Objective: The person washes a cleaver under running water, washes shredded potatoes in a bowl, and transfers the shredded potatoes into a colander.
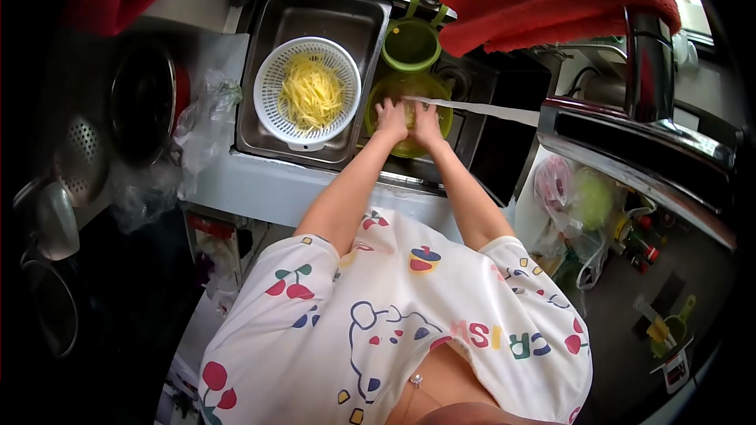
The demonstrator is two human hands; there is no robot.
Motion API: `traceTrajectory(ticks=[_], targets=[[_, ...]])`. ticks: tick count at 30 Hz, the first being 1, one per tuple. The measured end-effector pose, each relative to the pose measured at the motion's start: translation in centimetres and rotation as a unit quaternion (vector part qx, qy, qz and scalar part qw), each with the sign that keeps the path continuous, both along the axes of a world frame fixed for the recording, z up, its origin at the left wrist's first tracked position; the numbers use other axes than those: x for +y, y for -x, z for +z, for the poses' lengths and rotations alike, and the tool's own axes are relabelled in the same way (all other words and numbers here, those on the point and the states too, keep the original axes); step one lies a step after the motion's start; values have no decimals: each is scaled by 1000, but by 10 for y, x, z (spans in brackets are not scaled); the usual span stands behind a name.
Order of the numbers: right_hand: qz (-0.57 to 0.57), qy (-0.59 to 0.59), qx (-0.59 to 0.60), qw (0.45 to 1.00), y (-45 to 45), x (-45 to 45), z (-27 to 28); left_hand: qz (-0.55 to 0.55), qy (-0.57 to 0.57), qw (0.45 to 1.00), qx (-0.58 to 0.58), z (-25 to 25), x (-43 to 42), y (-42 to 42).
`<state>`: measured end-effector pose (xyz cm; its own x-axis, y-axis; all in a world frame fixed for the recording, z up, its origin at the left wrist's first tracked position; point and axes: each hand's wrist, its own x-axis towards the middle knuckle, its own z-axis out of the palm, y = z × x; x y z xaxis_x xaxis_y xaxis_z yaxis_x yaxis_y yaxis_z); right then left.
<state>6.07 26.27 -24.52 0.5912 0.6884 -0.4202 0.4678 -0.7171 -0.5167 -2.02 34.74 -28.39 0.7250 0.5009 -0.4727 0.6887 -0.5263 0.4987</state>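
My left hand (391,120) and my right hand (428,124) reach side by side into a yellow-green bowl (441,132) in the right sink basin. The fingers of both are spread, with their tips low in the bowl. Something pale yellowish shows between them, too unclear to name. A stream of water (496,112) runs from the right into the bowl near my fingertips. To the left, a white colander (265,114) holds pale yellow shreds (312,93), standing apart from both hands.
The colander stands in the left steel basin (268,20). A green container (411,46) adjoins the bowl's far side. The chrome faucet (630,145) juts in from the right, with a red towel (563,0) above. Plastic bags (206,114) and a skimmer (81,156) are at left.
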Motion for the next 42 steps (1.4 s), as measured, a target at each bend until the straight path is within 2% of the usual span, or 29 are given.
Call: traceTrajectory(ticks=[1,3,5,7,8,9,11,12,15,17,19,20,21,22,23,24,25,27,29,30,33,34,35,36,37,38,39,40,42], targets=[[-31,-11,29,999,0,1,-11,26,36,999,2,1,5,-2],[-15,-35,60,997,-6,2,-18,75,109,991,2,4,17,-10],[-17,-35,86,996,-14,8,2,66,97,991,-63,33,29,-9],[-51,-98,61,992,-14,5,14,85,77,983,-141,54,36,-6],[-52,-127,57,989,-15,2,23,82,94,982,-141,79,39,-5],[-55,-155,53,985,-17,-1,29,62,58,984,-156,89,38,-2],[37,-139,17,990,-16,-12,33,18,-12,983,-184,100,32,4],[72,-142,1,987,-12,-15,32,-43,-57,991,-109,100,28,5],[164,-112,-47,979,-2,-19,18,-101,-46,993,29,95,15,4],[201,-59,-73,975,4,-27,-10,-118,-2,990,83,63,12,8],[209,39,-23,977,2,-19,-7,-132,37,977,161,50,10,5],[204,61,-6,977,-1,-10,-6,-89,-28,989,112,45,5,5],[198,83,10,977,-3,-3,-5,-97,0,987,124,56,14,-3],[186,117,38,975,-9,17,40,-106,27,985,136,77,31,-16],[173,54,2,983,-14,19,44,-114,55,981,149,89,41,-23],[158,-9,-32,987,-21,20,43,-64,-59,996,5,92,38,-17],[143,-71,-66,985,-27,22,42,-44,-100,993,-49,88,39,-19],[132,-126,-95,979,-36,28,34,-2,-91,990,-104,83,40,-24],[134,-144,-114,974,-42,28,15,3,-18,999,-33,73,43,-29],[117,-106,-81,984,-43,24,-4,6,18,1000,4,66,45,-30],[13,-36,2,999,-40,17,-10,39,118,990,66,29,48,-29],[98,10,30,995,-46,19,6,52,121,988,76,22,45,-27],[27,-27,110,993,-47,14,-7,64,124,986,86,15,41,-25],[-45,-63,188,979,-48,4,-40,76,126,984,96,12,38,-25],[-117,-100,264,952,-48,-5,-75,159,168,970,72,13,33,-25],[-237,-108,346,901,-44,-11,-106,240,207,947,47,14,28,-24],[-305,-104,434,841,-40,-6,-88,319,245,915,22,11,24,-23],[-353,-95,517,774,-36,-2,-58,337,350,874,-24,-44,19,-17],[-396,-87,608,683,-28,0,-27,428,543,721,-46,-40,17,-12]])
